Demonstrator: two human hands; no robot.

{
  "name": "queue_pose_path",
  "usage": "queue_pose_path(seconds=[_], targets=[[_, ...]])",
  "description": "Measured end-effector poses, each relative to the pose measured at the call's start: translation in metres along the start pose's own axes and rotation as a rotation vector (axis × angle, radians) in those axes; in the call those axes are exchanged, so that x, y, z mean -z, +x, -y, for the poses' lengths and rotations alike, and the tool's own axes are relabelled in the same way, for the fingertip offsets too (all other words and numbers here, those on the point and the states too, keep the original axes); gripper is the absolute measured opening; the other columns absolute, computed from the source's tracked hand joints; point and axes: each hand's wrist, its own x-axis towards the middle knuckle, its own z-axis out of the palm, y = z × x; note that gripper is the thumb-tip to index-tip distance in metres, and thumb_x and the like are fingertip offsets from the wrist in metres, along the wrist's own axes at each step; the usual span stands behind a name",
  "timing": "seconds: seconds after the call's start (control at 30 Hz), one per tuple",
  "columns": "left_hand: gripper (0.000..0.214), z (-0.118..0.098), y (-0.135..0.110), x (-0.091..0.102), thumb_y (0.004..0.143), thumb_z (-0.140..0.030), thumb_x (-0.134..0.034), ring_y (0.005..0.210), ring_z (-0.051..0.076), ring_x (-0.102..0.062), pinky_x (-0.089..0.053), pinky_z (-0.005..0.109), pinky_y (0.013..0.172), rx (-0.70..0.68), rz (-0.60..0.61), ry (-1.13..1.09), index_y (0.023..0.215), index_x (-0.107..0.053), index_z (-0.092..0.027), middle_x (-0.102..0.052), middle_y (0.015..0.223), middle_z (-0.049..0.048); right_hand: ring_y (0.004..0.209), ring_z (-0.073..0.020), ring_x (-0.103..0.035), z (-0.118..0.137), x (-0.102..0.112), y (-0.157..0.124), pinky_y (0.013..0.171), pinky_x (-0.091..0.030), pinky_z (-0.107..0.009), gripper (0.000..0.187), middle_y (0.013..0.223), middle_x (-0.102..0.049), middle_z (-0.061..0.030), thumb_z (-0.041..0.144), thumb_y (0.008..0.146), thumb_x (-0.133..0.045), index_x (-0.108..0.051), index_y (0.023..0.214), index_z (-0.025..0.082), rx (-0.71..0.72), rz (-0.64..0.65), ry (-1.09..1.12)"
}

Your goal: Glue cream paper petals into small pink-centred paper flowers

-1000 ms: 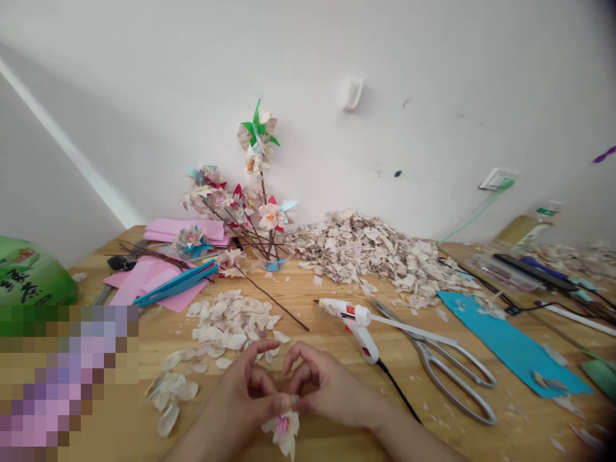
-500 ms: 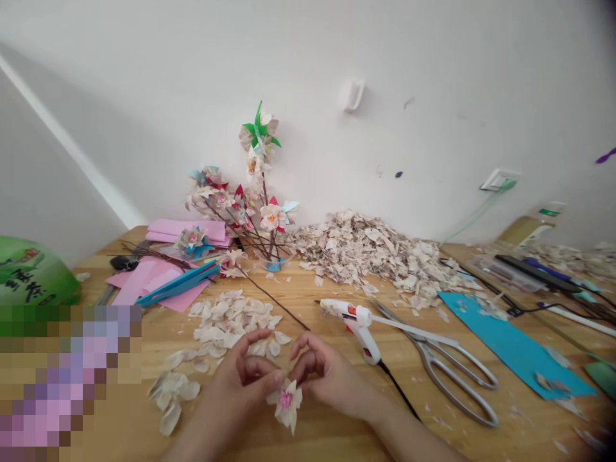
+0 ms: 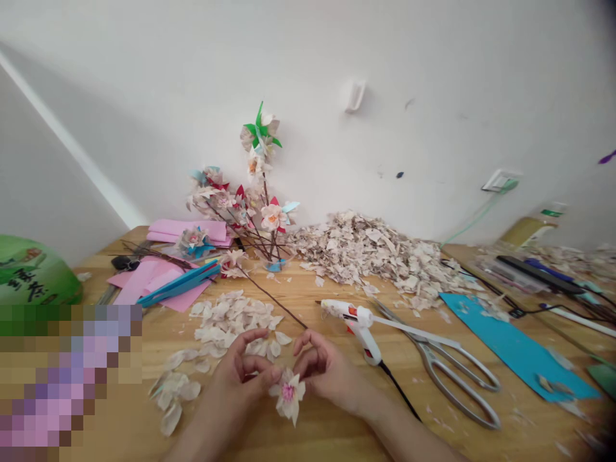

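Our left hand (image 3: pixel 239 371) and right hand (image 3: pixel 327 373) pinch a pale pink-centred paper flower (image 3: pixel 287 394) between their fingertips. Loose cream paper petals (image 3: pixel 226 324) lie just beyond.

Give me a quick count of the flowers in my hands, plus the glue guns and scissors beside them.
Flower with pink centre: 1
Hot glue gun: 1
Scissors: 1
Total: 3

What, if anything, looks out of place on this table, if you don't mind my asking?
The glue gun lies on its side with its long glue stick resting across the scissors, and loose petals are strewn over the table.
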Motion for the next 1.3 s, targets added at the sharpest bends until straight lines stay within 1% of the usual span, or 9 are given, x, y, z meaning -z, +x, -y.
queue_pose_path(seconds=[0.17, 0.27, 0.43, 0.5, 0.6, 0.8, 1.07, 1.17, 1.3], targets=[[0.059, 0.001, 0.002, 0.000, 0.064, -0.032, -0.071, 0.046, 0.010, -0.051, -0.031, 0.022, 0.050, 0.000, -0.014, -0.028, 0.110, -0.038, -0.015, -0.063, 0.051, -0.0048, 0.066, -0.0128, -0.062, 0.008, -0.007, -0.005, 0.064, -0.045, -0.025, 0.029, 0.066, -0.063, 0.0050, 0.010, 0.060, -0.068, -0.051, 0.081, 0.021, 0.046, 0.015, -0.120], [0.057, 0.000, 0.001, -0.002, 0.066, -0.033, -0.069, 0.052, 0.012, -0.057, -0.037, 0.024, 0.055, 0.001, 0.002, -0.066, 0.111, -0.038, -0.016, -0.065, 0.054, -0.0036, 0.066, -0.0130, -0.061, 0.010, -0.010, -0.007, 0.063, -0.044, -0.024, 0.025, 0.069, -0.062, 0.0041, 0.010, 0.063, -0.064, -0.051, 0.081, 0.021, 0.088, 0.012, -0.207], [0.050, -0.002, -0.001, -0.002, 0.070, -0.045, -0.062, 0.066, 0.018, -0.062, -0.042, 0.031, 0.064, 0.019, -0.042, -0.118, 0.107, -0.040, -0.019, -0.067, 0.069, 0.0016, 0.068, -0.0130, -0.059, 0.009, -0.009, -0.008, 0.066, -0.044, -0.024, 0.029, 0.071, -0.062, 0.0046, 0.008, 0.064, -0.061, -0.050, 0.087, 0.022, 0.173, -0.055, -0.288], [0.048, -0.003, -0.003, 0.000, 0.069, -0.043, -0.064, 0.063, 0.016, -0.060, -0.041, 0.029, 0.062, 0.010, -0.031, -0.091, 0.105, -0.042, -0.020, -0.064, 0.065, -0.0018, 0.067, -0.0131, -0.059, 0.009, -0.008, -0.008, 0.066, -0.044, -0.025, 0.033, 0.069, -0.061, 0.0055, 0.006, 0.062, -0.058, -0.050, 0.088, 0.023, 0.186, -0.101, -0.293], [0.045, -0.001, -0.006, 0.001, 0.070, -0.035, -0.065, 0.062, 0.014, -0.055, -0.037, 0.027, 0.061, -0.033, 0.049, -0.058, 0.107, -0.043, -0.022, -0.059, 0.062, -0.0050, 0.066, -0.0136, -0.058, 0.009, -0.008, -0.009, 0.066, -0.044, -0.025, 0.035, 0.067, -0.059, 0.0058, 0.005, 0.061, -0.058, -0.050, 0.089, 0.024, 0.187, -0.177, -0.307], [0.061, 0.007, -0.008, -0.007, 0.059, -0.040, -0.073, 0.057, 0.014, -0.053, -0.034, 0.026, 0.057, -0.001, 0.112, -0.106, 0.108, -0.041, -0.021, -0.060, 0.061, -0.0038, 0.068, -0.0154, -0.059, 0.004, -0.007, -0.009, 0.061, -0.045, -0.025, 0.041, 0.067, -0.058, 0.0050, 0.003, 0.058, -0.058, -0.050, 0.092, 0.025, 0.211, -0.251, -0.343], [0.071, 0.008, -0.003, -0.007, 0.052, -0.032, -0.079, 0.049, 0.010, -0.052, -0.031, 0.023, 0.052, 0.070, 0.147, -0.208, 0.109, -0.039, -0.019, -0.061, 0.055, -0.0051, 0.072, -0.0166, -0.061, 0.002, -0.011, -0.012, 0.062, -0.048, -0.026, 0.041, 0.072, -0.061, 0.0031, 0.004, 0.061, -0.057, -0.050, 0.095, 0.025, 0.223, -0.261, -0.389], [0.073, 0.005, -0.003, -0.005, 0.051, -0.031, -0.080, 0.050, 0.012, -0.055, -0.036, 0.025, 0.054, 0.093, 0.166, -0.230, 0.111, -0.040, -0.018, -0.063, 0.056, -0.0033, 0.073, -0.0169, -0.062, 0.001, -0.010, -0.012, 0.062, -0.049, -0.027, 0.042, 0.071, -0.062, 0.0033, 0.005, 0.062, -0.057, -0.048, 0.097, 0.026, 0.235, -0.278, -0.391], [0.076, -0.002, -0.007, -0.007, 0.048, -0.029, -0.081, 0.058, 0.016, -0.059, -0.044, 0.030, 0.058, 0.207, 0.175, -0.296, 0.112, -0.042, -0.019, -0.066, 0.065, -0.0001, 0.075, -0.0189, -0.063, -0.002, -0.010, -0.013, 0.063, -0.049, -0.029, 0.042, 0.073, -0.064, 0.0016, 0.007, 0.065, -0.057, -0.044, 0.101, 0.025, 0.306, -0.297, -0.431]])
